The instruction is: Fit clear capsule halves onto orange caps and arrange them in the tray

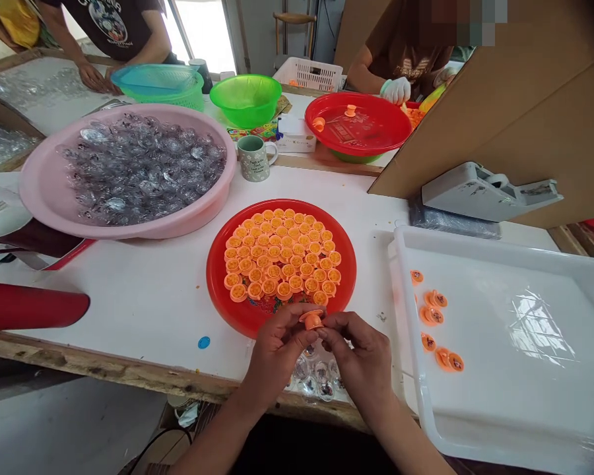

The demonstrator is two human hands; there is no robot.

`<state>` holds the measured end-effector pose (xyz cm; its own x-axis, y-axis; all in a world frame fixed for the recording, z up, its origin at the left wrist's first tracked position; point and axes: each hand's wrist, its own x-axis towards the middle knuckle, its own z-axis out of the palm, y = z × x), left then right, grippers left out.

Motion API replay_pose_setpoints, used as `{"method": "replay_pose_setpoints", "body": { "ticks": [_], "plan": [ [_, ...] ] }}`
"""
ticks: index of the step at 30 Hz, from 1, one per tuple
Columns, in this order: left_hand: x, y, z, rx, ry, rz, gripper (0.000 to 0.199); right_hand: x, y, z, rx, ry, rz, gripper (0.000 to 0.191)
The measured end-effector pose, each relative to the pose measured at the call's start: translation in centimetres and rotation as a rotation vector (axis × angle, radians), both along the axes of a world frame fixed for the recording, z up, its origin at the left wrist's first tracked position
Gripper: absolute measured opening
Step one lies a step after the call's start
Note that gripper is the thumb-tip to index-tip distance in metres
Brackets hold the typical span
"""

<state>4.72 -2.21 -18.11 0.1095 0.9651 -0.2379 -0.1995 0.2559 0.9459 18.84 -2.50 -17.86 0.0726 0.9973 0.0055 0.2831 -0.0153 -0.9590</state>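
Observation:
Both hands meet over the near edge of a round red tray (346, 284). My left hand (282, 340) and my right hand (361, 346) pinch one small orange cup-shaped piece (313, 320) between their fingertips. Many orange pieces with yellowish round tops (274, 252) cover most of the tray. Just below my hands, several clear plastic domes (321, 377) lie by the table's front edge, partly hidden. In the white bin (495, 297) at the right, several orange pieces with dark printed centres (431, 315) lie near its left wall.
At the left stands a pink basin (188, 221) of clear domes. A mug (254, 158), green bowl (246, 99) and red basin (359, 125) are behind the tray. A tape dispenser (490, 191) leans by cardboard at right. A red cylinder (30, 305) lies left. Two people work across the table.

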Motion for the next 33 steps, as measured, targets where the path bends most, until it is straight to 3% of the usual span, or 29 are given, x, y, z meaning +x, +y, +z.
{"method": "replay_pose_setpoints", "body": {
  "ticks": [2, 5, 10, 13, 16, 21, 26, 29, 33],
  "plan": [
    [0.0, 0.1, 0.0, 0.014, 0.028, 0.011, 0.026, 0.0, -0.1, -0.2, 0.09, -0.082, -0.005, 0.003],
    [0.2, -0.1, 0.3, 0.042, 0.046, 0.069, 0.024, -0.3, -0.3, -0.6, 0.213, -0.178, 0.018, 0.016],
    [0.4, -0.4, 1.2, 0.104, 0.096, 0.085, 0.016, -0.9, -1.1, -1.5, 0.29, -0.233, 0.047, 0.019],
    [0.9, -0.5, 1.1, 0.104, 0.113, 0.084, 0.011, -0.9, -1.3, -1.9, 0.25, -0.231, 0.022, 0.013],
    [1.6, -0.6, 0.3, 0.002, 0.037, 0.131, 0.023, -0.3, -1.0, -1.9, 0.115, -0.135, 0.016, 0.008],
    [2.0, -0.9, -0.7, -0.091, -0.049, 0.151, 0.024, 0.5, -0.3, -1.3, -0.099, 0.028, 0.057, 0.017],
    [1.4, -1.0, -0.4, 0.021, 0.109, 0.081, 0.022, 0.4, -0.5, -1.1, 0.013, -0.035, 0.112, 0.019],
    [1.7, -1.4, -0.5, 0.089, 0.218, 0.068, 0.019, -0.2, -0.9, -1.4, 0.103, -0.09, 0.043, 0.013],
    [2.0, -1.4, -1.2, 0.102, 0.309, 0.075, 0.018, -0.8, -1.4, -2.0, 0.048, -0.107, -0.026, 0.012]
  ]
}}
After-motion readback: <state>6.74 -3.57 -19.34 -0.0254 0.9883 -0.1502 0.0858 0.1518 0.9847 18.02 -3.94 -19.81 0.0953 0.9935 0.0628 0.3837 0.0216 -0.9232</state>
